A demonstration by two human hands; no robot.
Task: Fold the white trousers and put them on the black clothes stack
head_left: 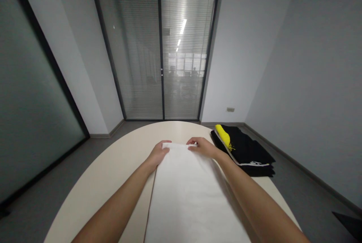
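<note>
A white cloth [188, 190] lies flat on the cream oval table [118, 171], folded into a long strip running away from me. My left hand [158, 152] pinches the far left corner of the cloth. At the far right corner, my right hand [201, 146] grips the same edge. Both forearms stretch out along the strip's two sides.
A stack of folded black clothes [249, 152] with a yellow piece [223, 134] on top sits at the table's right edge. Beyond the table are grey floor, a glass door with blinds [160, 54] and a glass wall on the left.
</note>
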